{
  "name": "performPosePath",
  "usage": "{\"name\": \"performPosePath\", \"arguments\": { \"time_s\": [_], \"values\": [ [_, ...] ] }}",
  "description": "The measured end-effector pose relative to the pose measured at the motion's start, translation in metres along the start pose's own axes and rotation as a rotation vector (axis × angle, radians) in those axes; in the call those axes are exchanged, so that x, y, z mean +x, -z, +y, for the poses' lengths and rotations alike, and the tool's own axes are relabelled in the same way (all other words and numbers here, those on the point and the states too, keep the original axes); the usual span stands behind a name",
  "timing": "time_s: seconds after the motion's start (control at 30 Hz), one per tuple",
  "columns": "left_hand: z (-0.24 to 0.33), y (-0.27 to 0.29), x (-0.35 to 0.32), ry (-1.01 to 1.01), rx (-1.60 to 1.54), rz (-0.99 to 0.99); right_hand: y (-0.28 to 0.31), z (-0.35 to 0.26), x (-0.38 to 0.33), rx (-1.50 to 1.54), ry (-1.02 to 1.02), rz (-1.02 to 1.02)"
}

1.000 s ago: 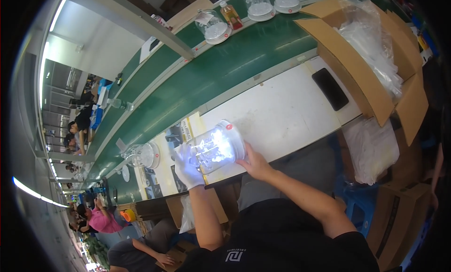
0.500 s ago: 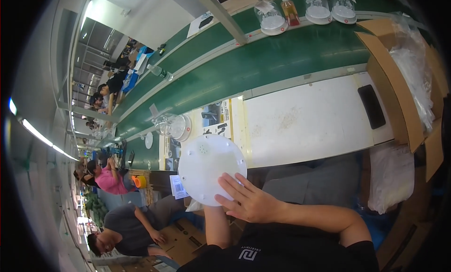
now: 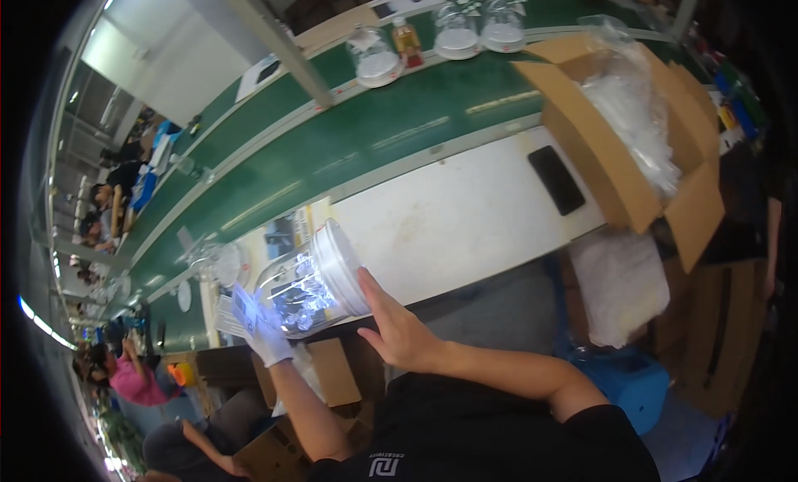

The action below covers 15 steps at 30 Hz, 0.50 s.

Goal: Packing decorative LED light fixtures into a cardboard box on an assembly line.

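Observation:
A clear dome lamp [image 3: 291, 295] with glowing lights inside lies tipped on its side before me, its round white base [image 3: 339, 270] turned to the right. My left hand [image 3: 270, 339], in a white glove, is closed around the dome's lower left side. Its fingers are partly hidden by glare. A printed tag [image 3: 237, 311] shows beside that hand. Bare and stretched out, my right hand [image 3: 403, 326] has its fingertips at the base's edge, the thumb apart; whether they press on it I cannot tell.
A white board [image 3: 440, 207] bears a black phone [image 3: 557, 180]. At right stands an open carton [image 3: 582, 141] with clear plastic bags. Beyond runs a green conveyor belt [image 3: 391, 133]; farther off are several domes and an amber bottle [image 3: 406, 41]. Another person [image 3: 199, 436] sits at lower left.
The lamp has turned from its flat white underside facing me to lying sideways, showing the lit dome. My right hand has moved from the underside to the base's edge. The view has shifted right.

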<state>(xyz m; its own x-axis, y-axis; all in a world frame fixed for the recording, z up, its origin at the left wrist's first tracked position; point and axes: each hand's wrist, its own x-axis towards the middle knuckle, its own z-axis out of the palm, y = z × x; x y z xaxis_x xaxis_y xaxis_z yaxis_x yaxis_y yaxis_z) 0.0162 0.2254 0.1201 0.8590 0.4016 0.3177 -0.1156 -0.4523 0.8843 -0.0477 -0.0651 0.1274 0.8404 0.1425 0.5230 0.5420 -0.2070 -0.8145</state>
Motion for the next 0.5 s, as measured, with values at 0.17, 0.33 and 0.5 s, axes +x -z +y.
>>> {"name": "performPosePath", "arguments": {
  "time_s": [0.17, 0.33, 0.5],
  "values": [
    [-0.014, -0.012, 0.040, 0.029, 0.131, -0.162, 0.026, 0.052, -0.012, 0.303, -0.412, -0.150],
    [0.071, -0.063, 0.032, -0.153, 0.336, -0.288, 0.114, 0.144, -0.014, -0.309, -0.331, 0.180],
    [0.054, -0.050, 0.064, -0.434, 0.700, -0.267, 0.254, 0.229, -0.035, -1.096, -0.682, 0.377]
  ]
}}
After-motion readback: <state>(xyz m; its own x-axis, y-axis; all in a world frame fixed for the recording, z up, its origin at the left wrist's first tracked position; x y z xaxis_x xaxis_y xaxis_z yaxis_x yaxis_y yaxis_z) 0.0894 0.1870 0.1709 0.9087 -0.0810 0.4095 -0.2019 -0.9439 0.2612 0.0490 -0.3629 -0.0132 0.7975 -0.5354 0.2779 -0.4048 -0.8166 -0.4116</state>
